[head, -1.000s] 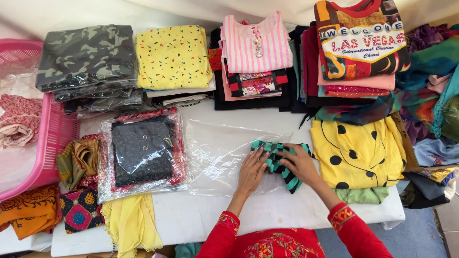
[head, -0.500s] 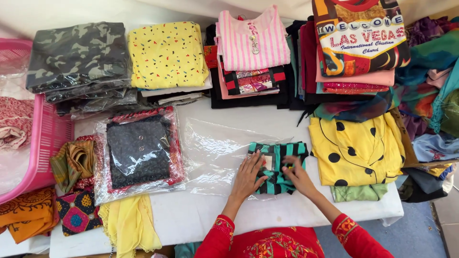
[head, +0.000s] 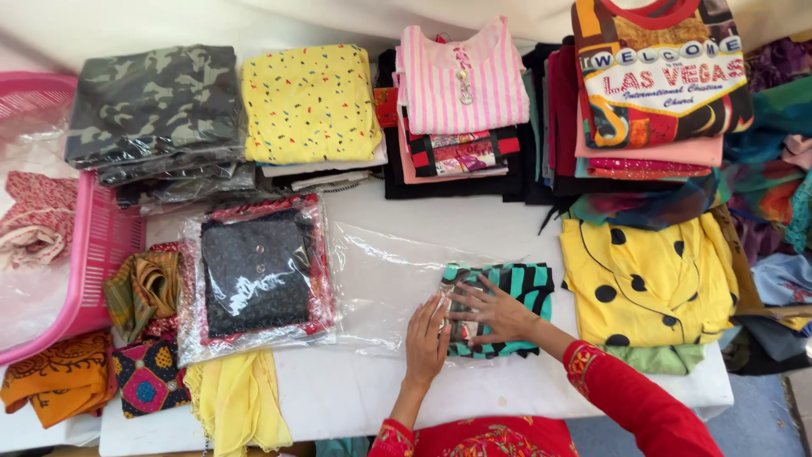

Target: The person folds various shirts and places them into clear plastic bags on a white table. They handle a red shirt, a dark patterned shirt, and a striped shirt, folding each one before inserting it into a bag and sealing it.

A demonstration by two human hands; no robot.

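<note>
Pressing with spread fingers, left hand [head: 425, 340] and right hand [head: 495, 311] flatten the striped garment [head: 512, 296] at lower centre; the slippery clear bag [head: 381, 279] may slide, undoing the fold.

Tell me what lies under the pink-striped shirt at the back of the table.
Under the pink-striped shirt sit a folded garment with a red and black print, a pink layer and black fabric. How many pieces the stack holds is hidden.
</note>
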